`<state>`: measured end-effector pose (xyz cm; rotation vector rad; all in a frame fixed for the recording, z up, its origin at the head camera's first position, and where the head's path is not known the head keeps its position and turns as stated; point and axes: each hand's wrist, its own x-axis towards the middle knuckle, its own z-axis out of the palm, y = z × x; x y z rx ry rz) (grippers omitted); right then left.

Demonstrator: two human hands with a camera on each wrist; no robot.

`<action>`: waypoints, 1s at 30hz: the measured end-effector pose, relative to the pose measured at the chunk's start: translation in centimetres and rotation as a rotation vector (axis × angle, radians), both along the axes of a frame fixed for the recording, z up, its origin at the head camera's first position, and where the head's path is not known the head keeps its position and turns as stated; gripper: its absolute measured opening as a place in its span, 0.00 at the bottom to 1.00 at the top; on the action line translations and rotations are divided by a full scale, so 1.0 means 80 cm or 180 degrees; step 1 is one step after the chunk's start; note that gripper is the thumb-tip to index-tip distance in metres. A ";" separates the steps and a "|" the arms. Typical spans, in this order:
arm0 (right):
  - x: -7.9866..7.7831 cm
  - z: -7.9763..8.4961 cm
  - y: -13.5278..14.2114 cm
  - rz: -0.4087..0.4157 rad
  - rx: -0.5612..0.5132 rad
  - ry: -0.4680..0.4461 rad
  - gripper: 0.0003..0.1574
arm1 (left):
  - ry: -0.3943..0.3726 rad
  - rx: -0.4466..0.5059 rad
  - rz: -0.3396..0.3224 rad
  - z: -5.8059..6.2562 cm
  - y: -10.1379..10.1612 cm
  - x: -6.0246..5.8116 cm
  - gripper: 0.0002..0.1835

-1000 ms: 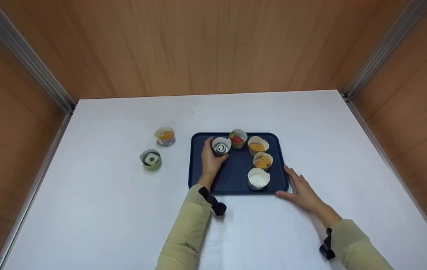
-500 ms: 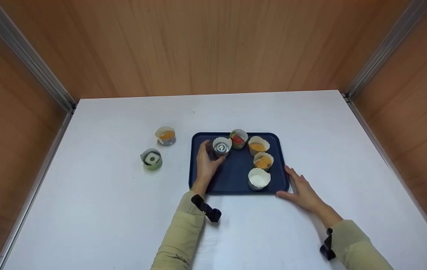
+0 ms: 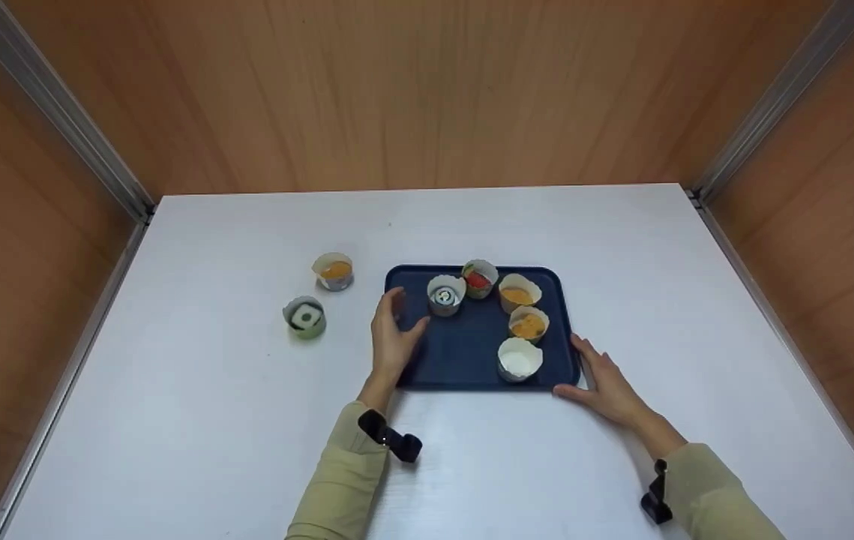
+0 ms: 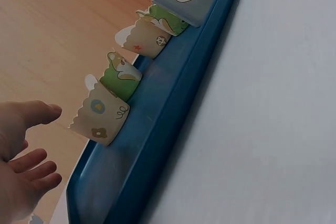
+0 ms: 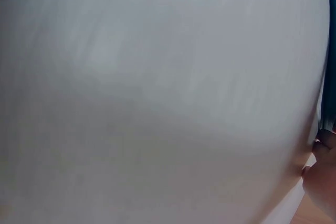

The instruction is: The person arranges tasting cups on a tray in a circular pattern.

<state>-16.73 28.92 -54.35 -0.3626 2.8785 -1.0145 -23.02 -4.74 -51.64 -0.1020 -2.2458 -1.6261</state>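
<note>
My left hand (image 3: pixel 393 337) hovers over the left side of the blue tray (image 3: pixel 464 356), thumb and fingers spread, holding nothing. Just right of its fingertips stands a paper baking cup (image 3: pixel 445 296) with a dark, round-patterned inside. In the left wrist view a gap shows between the fingers and this scallop-edged, doughnut-printed cup (image 4: pixel 102 114). My right hand (image 3: pixel 606 386) touches the tray's front right corner with fingers and thumb extended. More baking cups curve along the tray: one with red inside (image 3: pixel 479 280), two with orange-yellow inside, and a white one (image 3: pixel 520 361).
On the white table left of the tray stand two more cups: one with orange inside (image 3: pixel 334 272), one green with a white ring shape (image 3: pixel 305 318). Wooden panels (image 3: pixel 427 97) wall in the table at the back and both sides.
My left hand has let go of the dark-patterned cup, leaving it on the tray, and has drawn back to the left and toward me. The right hand stays at the tray corner.
</note>
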 end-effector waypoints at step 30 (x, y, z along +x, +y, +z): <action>-0.002 0.001 0.000 -0.0010 -0.0008 -0.0010 0.58 | 0.0532 0.0210 0.0686 0.004 -0.090 0.048 0.19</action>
